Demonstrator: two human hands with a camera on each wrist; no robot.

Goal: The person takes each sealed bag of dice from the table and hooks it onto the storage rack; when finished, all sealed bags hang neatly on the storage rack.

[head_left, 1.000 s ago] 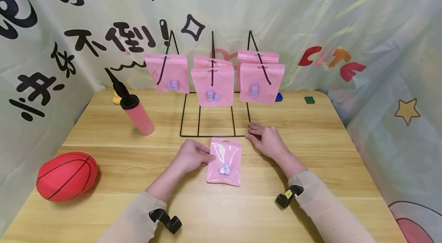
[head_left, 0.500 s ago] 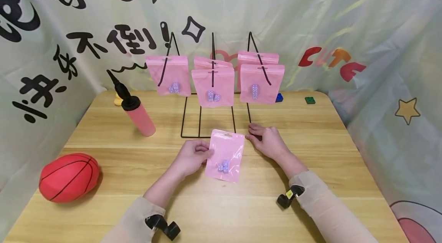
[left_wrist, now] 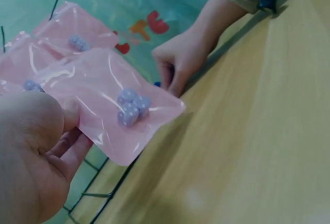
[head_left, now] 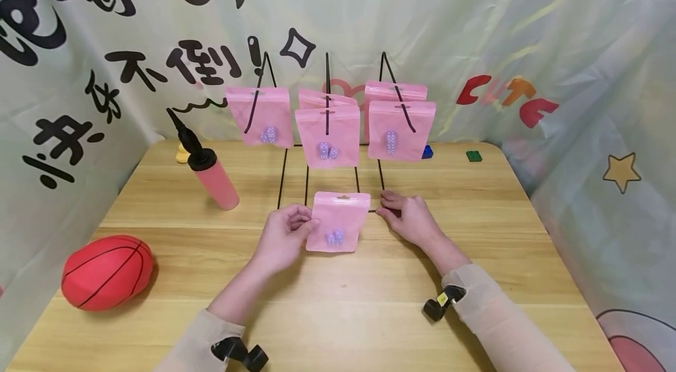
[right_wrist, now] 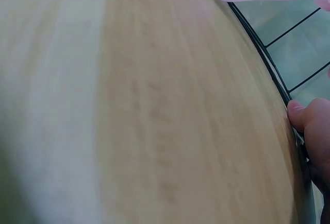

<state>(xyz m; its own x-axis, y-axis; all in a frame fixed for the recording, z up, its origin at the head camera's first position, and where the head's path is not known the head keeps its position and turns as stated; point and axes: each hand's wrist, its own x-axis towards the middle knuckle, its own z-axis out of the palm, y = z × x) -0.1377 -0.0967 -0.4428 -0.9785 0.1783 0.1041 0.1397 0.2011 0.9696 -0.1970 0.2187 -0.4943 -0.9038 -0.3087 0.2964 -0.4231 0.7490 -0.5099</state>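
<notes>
My left hand [head_left: 282, 237] pinches the left edge of a pink zip bag [head_left: 340, 216] with a few pale purple dice [head_left: 335, 237] at its bottom. In the left wrist view the thumb lies over the front of the bag [left_wrist: 100, 95]. The bag is raised in front of a black wire display rack [head_left: 282, 178]. My right hand [head_left: 409, 216] grips the rack's front right corner; its thumb presses the base wire in the right wrist view. More pink bags with dice hang from the rack's hooks, including one at the left [head_left: 260, 117] and one in the middle [head_left: 328, 137].
Two overlapping pink bags [head_left: 401, 131] hang at the right. A pink hand pump [head_left: 213, 181] stands left of the rack. A soft red basketball [head_left: 108, 272] sits at the left. Blue [head_left: 427, 152] and green [head_left: 473, 156] bricks lie near the back edge, before a printed curtain [head_left: 449, 20].
My left hand has lifted the bag off the table, tilting it upright and bringing it up toward the rack. My right hand has stayed on the rack's corner.
</notes>
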